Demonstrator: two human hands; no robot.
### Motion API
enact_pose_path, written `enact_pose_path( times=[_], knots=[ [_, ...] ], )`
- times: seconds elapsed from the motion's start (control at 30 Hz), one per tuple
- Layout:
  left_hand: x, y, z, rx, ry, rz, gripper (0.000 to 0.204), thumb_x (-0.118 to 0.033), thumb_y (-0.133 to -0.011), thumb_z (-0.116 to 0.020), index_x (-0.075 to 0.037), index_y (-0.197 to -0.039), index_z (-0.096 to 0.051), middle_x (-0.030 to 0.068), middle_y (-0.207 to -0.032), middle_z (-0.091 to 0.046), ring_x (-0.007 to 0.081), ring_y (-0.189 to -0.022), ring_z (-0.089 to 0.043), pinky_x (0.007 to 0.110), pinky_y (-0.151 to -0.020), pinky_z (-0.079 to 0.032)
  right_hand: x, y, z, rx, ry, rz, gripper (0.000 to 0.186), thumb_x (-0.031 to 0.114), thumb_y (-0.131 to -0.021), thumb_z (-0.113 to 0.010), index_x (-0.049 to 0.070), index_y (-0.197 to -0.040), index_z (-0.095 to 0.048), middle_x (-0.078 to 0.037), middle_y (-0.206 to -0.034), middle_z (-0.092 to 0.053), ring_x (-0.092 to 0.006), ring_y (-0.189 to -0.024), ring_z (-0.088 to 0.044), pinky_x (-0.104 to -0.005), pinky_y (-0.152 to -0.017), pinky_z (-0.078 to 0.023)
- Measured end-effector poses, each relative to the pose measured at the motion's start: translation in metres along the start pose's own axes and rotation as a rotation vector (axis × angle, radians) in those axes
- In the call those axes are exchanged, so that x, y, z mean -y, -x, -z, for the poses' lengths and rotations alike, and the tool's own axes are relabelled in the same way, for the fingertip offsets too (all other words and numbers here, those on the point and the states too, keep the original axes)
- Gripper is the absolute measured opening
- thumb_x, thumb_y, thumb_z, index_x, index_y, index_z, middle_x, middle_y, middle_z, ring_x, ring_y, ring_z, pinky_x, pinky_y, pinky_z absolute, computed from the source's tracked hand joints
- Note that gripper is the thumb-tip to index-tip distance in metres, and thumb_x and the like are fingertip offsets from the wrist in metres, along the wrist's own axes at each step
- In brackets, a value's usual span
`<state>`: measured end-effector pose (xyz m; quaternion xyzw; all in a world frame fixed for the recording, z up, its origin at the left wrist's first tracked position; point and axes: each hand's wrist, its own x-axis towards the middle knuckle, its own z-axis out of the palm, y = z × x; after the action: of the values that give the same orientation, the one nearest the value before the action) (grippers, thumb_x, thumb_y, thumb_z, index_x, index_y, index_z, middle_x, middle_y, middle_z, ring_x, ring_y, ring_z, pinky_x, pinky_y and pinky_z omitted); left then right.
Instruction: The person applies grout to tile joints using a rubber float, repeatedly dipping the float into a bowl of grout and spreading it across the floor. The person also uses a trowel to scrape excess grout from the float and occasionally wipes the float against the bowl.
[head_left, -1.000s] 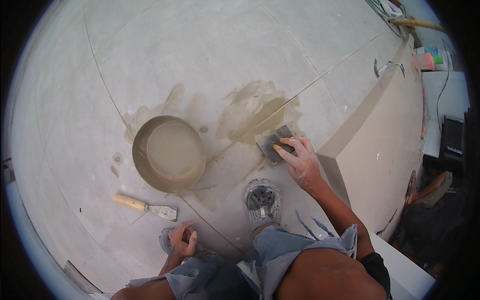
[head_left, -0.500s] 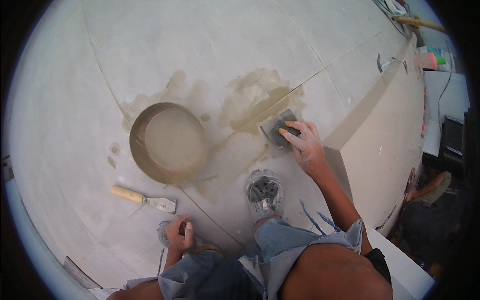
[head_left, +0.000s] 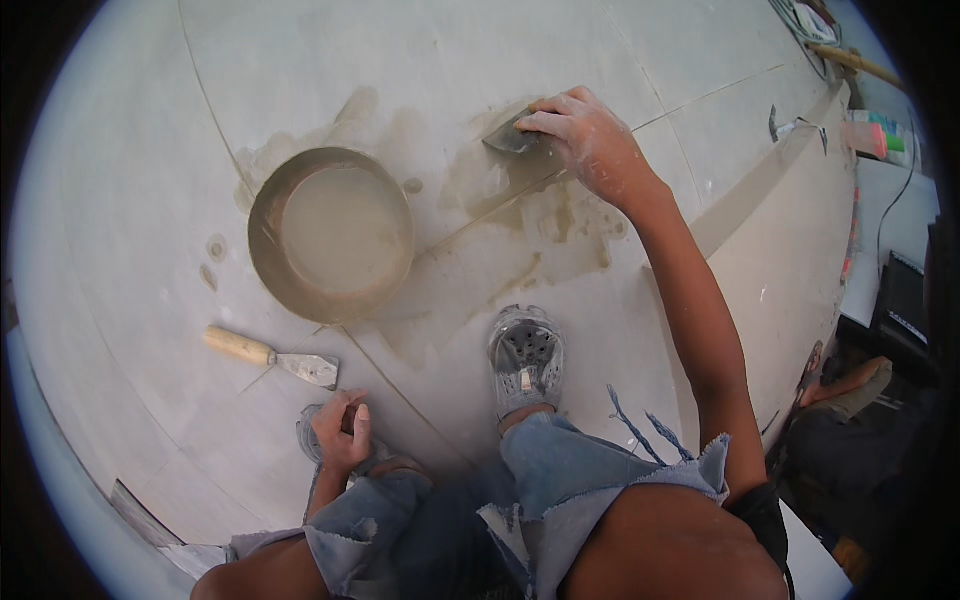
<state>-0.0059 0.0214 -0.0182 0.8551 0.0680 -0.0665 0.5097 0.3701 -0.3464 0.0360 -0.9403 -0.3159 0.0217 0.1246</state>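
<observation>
My right hand [head_left: 590,140] grips a dark grey, flat rubber spreader [head_left: 514,133] and presses it on a wet, greyish-brown smear beside a tile joint. Yellowish coverings show on its fingertips. My left hand [head_left: 342,432] hangs near my left shoe, its fingers loosely bent and the thumb apart, with nothing visible in it. A round pan [head_left: 262,230] of thin greyish-brown liquid stands on the tiled floor left of the smear. Just beyond the left hand lies a putty knife [head_left: 270,357] with a wooden handle and a stained metal blade.
My grey clog [head_left: 527,355] stands below the smear. On the right, a pale raised slab [head_left: 760,270] runs along the floor, with a hammer-like tool [head_left: 795,126] at its far end. Another person's leg [head_left: 845,385] shows at the right edge, below a black box [head_left: 905,285].
My right hand has pushed the spreader away from me and slightly left across the smear, leaving streaks on the tile. My left hand stays by the shoe.
</observation>
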Motion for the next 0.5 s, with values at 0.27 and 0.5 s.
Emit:
enact_pose_path(
  times=[0.27, 0.5],
  knots=[
    [-0.004, 0.0, 0.0, 0.002, 0.028, 0.028, 0.023, -0.02, -0.101, -0.068, 0.001, -0.109, -0.073, 0.0089, -0.078, -0.065, 0.0162, -0.058, -0.058, 0.031, -0.054, -0.042, 0.001, 0.041, 0.02, 0.182, 0.054, -0.117, 0.03, 0.002, -0.096, -0.066, 0.016, -0.12, -0.08, 0.0, -0.121, -0.076, -0.0257, -0.116, -0.065, -0.039, -0.099, -0.058],
    [-0.002, -0.003, -0.002, 0.038, 0.037, 0.017, 0.022, -0.019, -0.101, -0.069, 0.001, -0.109, -0.074, 0.0081, -0.078, -0.064, 0.0153, -0.058, -0.055, 0.029, -0.054, -0.039, -0.007, 0.027, 0.012, 0.073, -0.001, -0.102, 0.032, 0.0, -0.095, -0.066, 0.015, -0.12, -0.079, -0.001, -0.12, -0.077, -0.0268, -0.114, -0.065, -0.0392, -0.098, -0.058]
  ],
)
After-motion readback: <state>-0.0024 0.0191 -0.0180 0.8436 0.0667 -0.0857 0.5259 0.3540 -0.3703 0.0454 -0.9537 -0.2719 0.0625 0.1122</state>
